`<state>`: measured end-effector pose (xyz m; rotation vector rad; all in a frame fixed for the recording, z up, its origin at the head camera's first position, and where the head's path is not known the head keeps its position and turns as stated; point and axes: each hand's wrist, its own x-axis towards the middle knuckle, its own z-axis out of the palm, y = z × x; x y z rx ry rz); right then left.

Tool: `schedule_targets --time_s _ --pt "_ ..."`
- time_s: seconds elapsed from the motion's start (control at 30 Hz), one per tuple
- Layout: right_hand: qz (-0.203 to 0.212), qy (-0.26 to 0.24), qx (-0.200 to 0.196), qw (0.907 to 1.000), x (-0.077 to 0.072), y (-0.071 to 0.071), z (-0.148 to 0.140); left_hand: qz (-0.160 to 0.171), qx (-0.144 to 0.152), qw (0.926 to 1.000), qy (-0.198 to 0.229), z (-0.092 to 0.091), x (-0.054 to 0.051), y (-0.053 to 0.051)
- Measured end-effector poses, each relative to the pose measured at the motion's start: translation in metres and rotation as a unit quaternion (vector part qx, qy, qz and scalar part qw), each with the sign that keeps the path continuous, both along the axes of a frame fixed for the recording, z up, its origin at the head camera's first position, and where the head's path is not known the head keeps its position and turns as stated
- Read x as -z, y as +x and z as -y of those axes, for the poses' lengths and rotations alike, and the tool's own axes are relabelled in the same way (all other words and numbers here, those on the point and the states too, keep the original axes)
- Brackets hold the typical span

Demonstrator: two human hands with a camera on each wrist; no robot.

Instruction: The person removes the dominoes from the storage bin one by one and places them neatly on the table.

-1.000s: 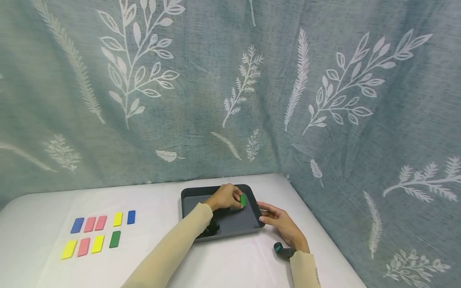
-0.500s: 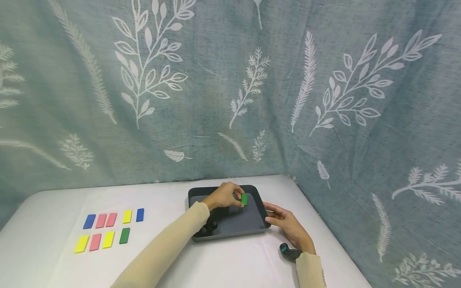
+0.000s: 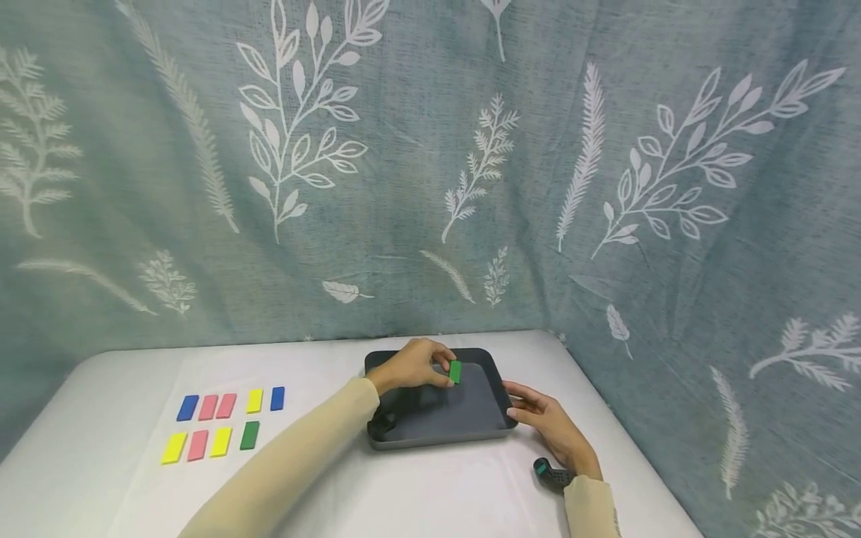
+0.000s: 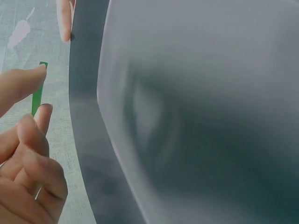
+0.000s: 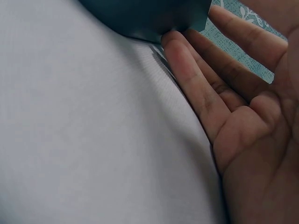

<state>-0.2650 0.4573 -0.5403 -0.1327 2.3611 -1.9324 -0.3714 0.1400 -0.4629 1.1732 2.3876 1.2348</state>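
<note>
My left hand (image 3: 415, 365) reaches over a dark grey rectangular tray (image 3: 447, 439). It pinches a small green block (image 3: 455, 372) between the thumb and the fingertips, above the tray's back right part. In the left wrist view the block (image 4: 37, 95) appears edge-on between the finger ends. My right hand (image 3: 548, 424) lies beside the tray's right end with its fingers fairly straight, and in the right wrist view their tips touch the tray's outer wall (image 5: 154, 16).
Left of the tray, two rows of small flat blocks lie on the white table (image 3: 430, 493): blue (image 3: 187, 408), pink (image 3: 198, 445), yellow (image 3: 220, 441) and one dark green block (image 3: 250, 436). A patterned curtain (image 3: 403, 187) hangs behind the table and along its right side.
The whole head view has shifted, so everything sits farther right in the picture. My left hand still pinches the green block over the tray, and my right hand stays at the tray's right end.
</note>
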Motion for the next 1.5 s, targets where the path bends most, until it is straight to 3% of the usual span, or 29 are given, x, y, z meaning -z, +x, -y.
schedule_targets --time_s 0.33,0.73,0.93,1.5 --pt "-0.003 0.006 -0.005 1.0 0.002 0.002 -0.002 0.008 0.0 0.9998 0.017 0.026 0.0 0.009" --pt "0.009 0.014 0.001 0.9999 0.006 0.001 -0.003 -0.034 -0.014 0.9992 0.013 0.064 -0.001 0.019" --pt "0.005 0.018 0.002 0.9998 0.004 -0.001 -0.005 -0.039 -0.013 0.9991 0.013 0.083 -0.003 0.024" --pt "-0.002 0.016 -0.014 0.9998 0.001 -0.003 -0.003 -0.044 -0.043 0.9981 0.004 0.131 0.002 0.051"
